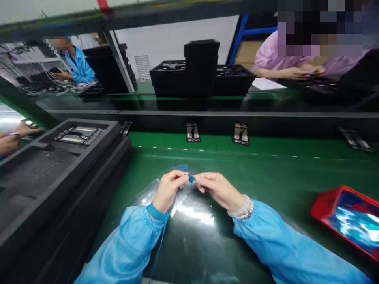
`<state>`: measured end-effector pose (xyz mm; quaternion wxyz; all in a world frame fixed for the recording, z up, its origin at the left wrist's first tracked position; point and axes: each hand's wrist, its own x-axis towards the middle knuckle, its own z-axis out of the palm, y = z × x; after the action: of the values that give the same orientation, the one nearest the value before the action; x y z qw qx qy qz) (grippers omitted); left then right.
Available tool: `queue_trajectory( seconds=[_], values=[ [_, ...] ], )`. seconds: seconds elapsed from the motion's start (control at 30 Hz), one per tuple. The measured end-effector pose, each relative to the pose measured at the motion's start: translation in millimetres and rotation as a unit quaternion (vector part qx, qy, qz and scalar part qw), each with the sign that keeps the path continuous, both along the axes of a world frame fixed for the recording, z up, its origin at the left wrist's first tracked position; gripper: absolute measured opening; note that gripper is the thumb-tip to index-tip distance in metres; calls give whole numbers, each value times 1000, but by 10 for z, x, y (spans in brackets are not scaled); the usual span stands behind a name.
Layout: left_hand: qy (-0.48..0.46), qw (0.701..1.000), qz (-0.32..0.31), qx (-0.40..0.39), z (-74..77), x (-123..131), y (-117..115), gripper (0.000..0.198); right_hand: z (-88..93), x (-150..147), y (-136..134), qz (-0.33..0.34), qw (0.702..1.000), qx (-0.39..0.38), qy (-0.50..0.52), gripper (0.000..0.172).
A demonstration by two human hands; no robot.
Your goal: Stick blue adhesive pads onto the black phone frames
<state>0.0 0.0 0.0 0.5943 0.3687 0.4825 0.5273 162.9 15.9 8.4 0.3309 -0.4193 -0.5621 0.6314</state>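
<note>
Between my two hands, just over the green mat, is a small blue piece of film. My left hand pinches its left end between thumb and index finger. At the other end, the fingertips of my right hand are pinched on the same piece. Right behind my left fingers, more flat blue film lies on the mat. A blue wrist strap with a cord circles my left wrist, and a beaded bracelet is on my right.
Black foam trays are stacked at the left, a phone-like part in the top one. Small electronic modules stand along the mat's back edge. At right is a red bin with shiny blue pieces. Co-workers sit beyond the ledge.
</note>
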Motion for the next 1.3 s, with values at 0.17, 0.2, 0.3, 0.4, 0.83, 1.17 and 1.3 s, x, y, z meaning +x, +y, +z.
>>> queue_trajectory(
  seconds=[0.17,0.2,0.3,0.4,0.83,1.17,1.3],
  values=[
    [20,1000,16,-3,-75,-48,96,44,36,-43,479,-24,962,148,-230,35],
    [44,999,29,-4,-110,-60,119,57,18,-91,662,-51,950,165,-260,35],
    [117,990,72,-3,-215,-102,185,74,-81,-280,1267,-159,901,199,-350,60],
    [144,987,72,-1,-252,-152,222,61,-208,-422,1730,-235,851,188,-431,98],
    [337,938,0,86,-176,-272,202,24,-344,-225,1867,-239,787,217,-526,109],
    [533,820,10,211,411,-360,-242,22,-559,-83,970,-120,841,379,-366,69],
    [704,671,15,233,1156,-343,-153,27,-897,-33,938,-175,867,371,-284,69]
  ],
)
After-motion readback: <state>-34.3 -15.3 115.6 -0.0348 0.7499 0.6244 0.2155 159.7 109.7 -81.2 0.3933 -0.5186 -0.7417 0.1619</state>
